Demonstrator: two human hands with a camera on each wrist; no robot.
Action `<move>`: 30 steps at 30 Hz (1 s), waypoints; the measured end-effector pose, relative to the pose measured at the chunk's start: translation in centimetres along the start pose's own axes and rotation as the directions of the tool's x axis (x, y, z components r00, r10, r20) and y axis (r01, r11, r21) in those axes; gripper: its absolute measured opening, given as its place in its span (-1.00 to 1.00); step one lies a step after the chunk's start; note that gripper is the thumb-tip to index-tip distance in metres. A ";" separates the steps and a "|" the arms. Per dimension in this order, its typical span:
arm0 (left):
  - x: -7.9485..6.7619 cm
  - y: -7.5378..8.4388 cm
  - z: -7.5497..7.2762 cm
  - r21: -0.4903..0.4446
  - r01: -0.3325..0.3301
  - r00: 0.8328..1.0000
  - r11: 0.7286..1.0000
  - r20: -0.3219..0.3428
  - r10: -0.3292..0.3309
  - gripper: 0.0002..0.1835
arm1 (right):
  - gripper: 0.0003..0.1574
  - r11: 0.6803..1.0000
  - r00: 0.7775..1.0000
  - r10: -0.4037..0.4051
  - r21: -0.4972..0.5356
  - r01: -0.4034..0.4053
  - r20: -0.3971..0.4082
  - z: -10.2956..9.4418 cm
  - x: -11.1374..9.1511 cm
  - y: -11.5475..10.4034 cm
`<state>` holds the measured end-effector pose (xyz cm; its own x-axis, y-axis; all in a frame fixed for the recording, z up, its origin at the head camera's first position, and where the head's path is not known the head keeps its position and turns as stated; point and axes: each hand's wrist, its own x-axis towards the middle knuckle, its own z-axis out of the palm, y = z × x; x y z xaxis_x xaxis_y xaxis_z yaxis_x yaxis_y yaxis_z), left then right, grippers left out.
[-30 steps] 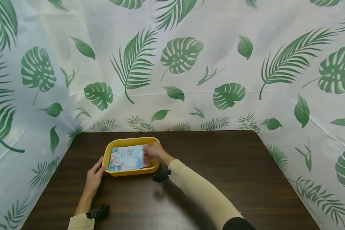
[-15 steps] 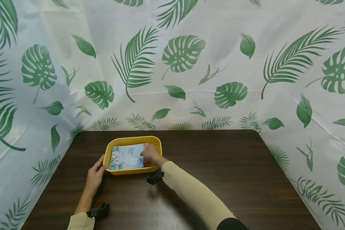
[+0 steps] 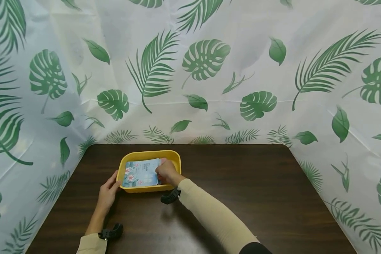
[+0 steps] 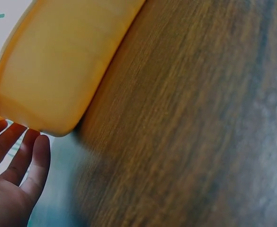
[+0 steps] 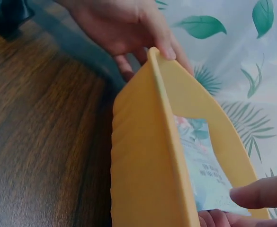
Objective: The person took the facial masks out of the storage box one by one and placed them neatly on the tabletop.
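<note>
A yellow plastic basket (image 3: 151, 152) sits toward the back left of the table. Inside lies a flat light-blue packet (image 3: 139, 173) printed with pink flowers and small lettering, and a bit of something pink (image 3: 163, 160) shows past its right end. My left hand (image 3: 108, 193) grips the basket's left end, its thumb over the rim (image 5: 151, 53) and the fingers against the outer wall (image 4: 53, 71). Reaching in from the right, my right hand (image 3: 167, 170) pinches the packet's right end, with the thumb (image 5: 245, 193) on top. Its other fingers are mostly hidden.
The dark wood-grain table (image 3: 228, 190) extends right and toward me from the basket. A white curtain with green leaves (image 3: 209, 113) hangs close behind the table and along both sides. Black bands with camera units (image 3: 112, 232) are worn on both wrists.
My right hand has moved slightly left, from the pink item at the packet's end onto the packet's edge. The left hand stays at the basket's rim. The head view has shifted slightly.
</note>
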<state>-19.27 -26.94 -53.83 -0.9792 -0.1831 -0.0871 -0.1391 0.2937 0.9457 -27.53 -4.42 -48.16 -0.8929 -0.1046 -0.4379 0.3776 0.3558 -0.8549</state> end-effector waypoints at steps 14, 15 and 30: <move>0.1 0.3 0.1 0.039 0.008 1.000 0.999 -0.020 -0.007 -0.43 | -0.69 0.998 0.999 -0.045 -0.050 0.046 0.008 0.1 0.3 0.2; 0.1 0.3 0.1 0.041 0.008 1.000 0.999 -0.023 -0.007 -0.43 | -0.71 0.998 0.999 -0.041 -0.055 0.040 -0.006 0.1 0.4 0.2; 0.7 0.5 0.7 -0.057 0.046 0.985 0.997 -0.164 -0.055 -0.51 | -0.84 0.997 0.996 -0.038 0.066 0.043 -0.075 0.0 0.5 0.3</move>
<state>-20.11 -26.24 -53.68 -0.9325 -0.3506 -0.0860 -0.1753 0.2314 0.9569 -27.91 -4.42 -48.62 -0.9225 -0.0477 -0.3831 0.3543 0.2893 -0.8893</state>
